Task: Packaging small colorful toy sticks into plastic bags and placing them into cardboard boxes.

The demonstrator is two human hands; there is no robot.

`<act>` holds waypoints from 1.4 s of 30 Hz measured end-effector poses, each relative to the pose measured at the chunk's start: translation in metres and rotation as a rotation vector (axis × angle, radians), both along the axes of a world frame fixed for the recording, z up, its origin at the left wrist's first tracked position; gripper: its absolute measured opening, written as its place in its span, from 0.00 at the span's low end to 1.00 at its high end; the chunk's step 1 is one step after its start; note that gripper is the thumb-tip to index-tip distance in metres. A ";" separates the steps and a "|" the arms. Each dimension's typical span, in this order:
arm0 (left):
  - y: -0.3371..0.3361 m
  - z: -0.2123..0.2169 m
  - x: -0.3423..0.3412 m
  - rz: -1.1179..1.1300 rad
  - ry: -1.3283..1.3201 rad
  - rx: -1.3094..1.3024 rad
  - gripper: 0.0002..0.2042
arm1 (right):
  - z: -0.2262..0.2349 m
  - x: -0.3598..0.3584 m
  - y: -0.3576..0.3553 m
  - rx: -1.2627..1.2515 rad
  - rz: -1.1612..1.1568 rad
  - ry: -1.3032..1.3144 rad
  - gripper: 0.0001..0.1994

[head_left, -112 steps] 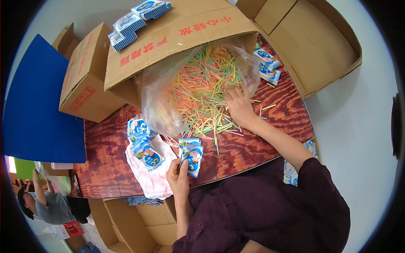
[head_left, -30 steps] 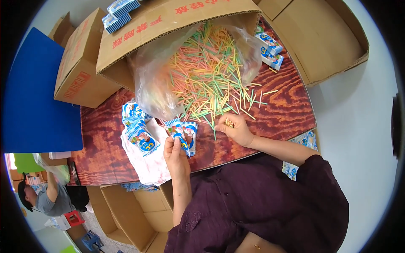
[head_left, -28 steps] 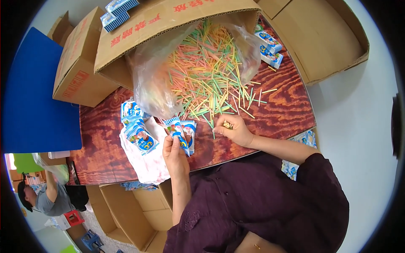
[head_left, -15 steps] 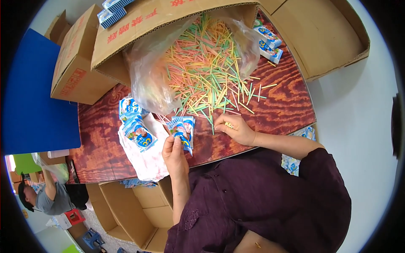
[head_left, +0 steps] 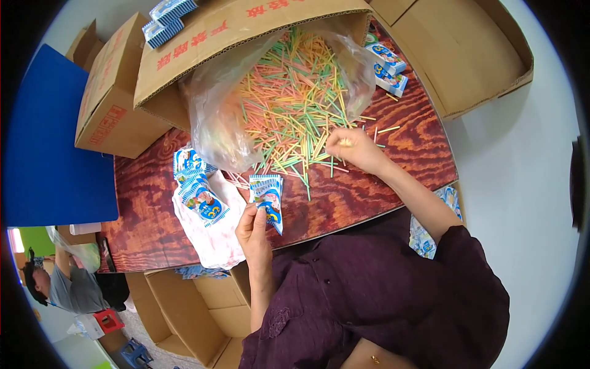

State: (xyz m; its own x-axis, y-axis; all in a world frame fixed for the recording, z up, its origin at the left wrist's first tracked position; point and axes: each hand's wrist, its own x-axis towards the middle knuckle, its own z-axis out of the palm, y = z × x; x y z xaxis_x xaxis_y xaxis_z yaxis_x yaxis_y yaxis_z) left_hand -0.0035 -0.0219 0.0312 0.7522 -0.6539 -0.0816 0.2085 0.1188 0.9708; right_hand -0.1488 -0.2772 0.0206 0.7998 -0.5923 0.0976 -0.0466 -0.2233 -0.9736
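Observation:
My left hand [head_left: 254, 235] pinches a small blue-and-white packet [head_left: 270, 195] by its lower left part, above the table's near edge. The packet stands roughly upright in my fingers. My right hand [head_left: 361, 150] is closed, with the pale yellow ends of a few thin sticks [head_left: 346, 142] showing in it. It is at the near right edge of a big heap of pink, yellow and green sticks [head_left: 295, 101]. The heap spills out of a clear plastic bag [head_left: 215, 132] lying inside a cardboard box [head_left: 203, 52] on its side. My right fingertips are partly hidden.
More blue-and-white packets [head_left: 204, 198] lie on a white cloth [head_left: 212, 243] to the left. Small packs [head_left: 388, 71] sit right of the box. Open cartons [head_left: 203, 307] stand below the reddish wood-grain table [head_left: 144, 240]. Another person [head_left: 77, 283] is at the far left.
My right hand has moved up and to the right, to the heap's edge, still closed on its sticks. My left hand stays nearly in place with the packet, which now stands more upright.

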 end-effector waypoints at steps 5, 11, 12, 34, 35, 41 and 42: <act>0.000 0.007 -0.003 -0.003 0.016 0.012 0.05 | 0.019 -0.005 0.019 -0.663 0.334 0.382 0.06; -0.001 0.005 -0.004 -0.027 -0.005 0.030 0.05 | 0.011 0.005 0.010 -0.813 0.300 0.250 0.05; -0.001 0.005 -0.004 -0.014 -0.014 0.025 0.05 | 0.010 0.008 0.007 -0.741 0.248 0.124 0.04; 0.008 -0.010 -0.004 0.022 0.135 -0.017 0.06 | -0.019 0.011 0.078 -0.057 0.004 -0.123 0.05; 0.008 -0.008 -0.004 0.024 0.136 -0.013 0.06 | -0.021 0.010 0.079 -0.087 0.011 -0.138 0.06; 0.011 -0.005 -0.005 0.046 0.117 -0.013 0.05 | -0.011 -0.001 0.077 0.055 0.148 0.052 0.07; 0.011 -0.005 -0.005 0.036 0.115 -0.009 0.06 | -0.012 0.000 0.077 0.057 0.148 0.055 0.07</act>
State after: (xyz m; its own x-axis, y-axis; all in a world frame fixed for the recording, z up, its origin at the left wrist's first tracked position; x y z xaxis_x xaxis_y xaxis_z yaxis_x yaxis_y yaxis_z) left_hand -0.0083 -0.0109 0.0265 0.7614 -0.6274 -0.1629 0.3137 0.1367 0.9396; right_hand -0.1493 -0.2003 0.0085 0.8822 -0.4705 0.0208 -0.0711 -0.1767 -0.9817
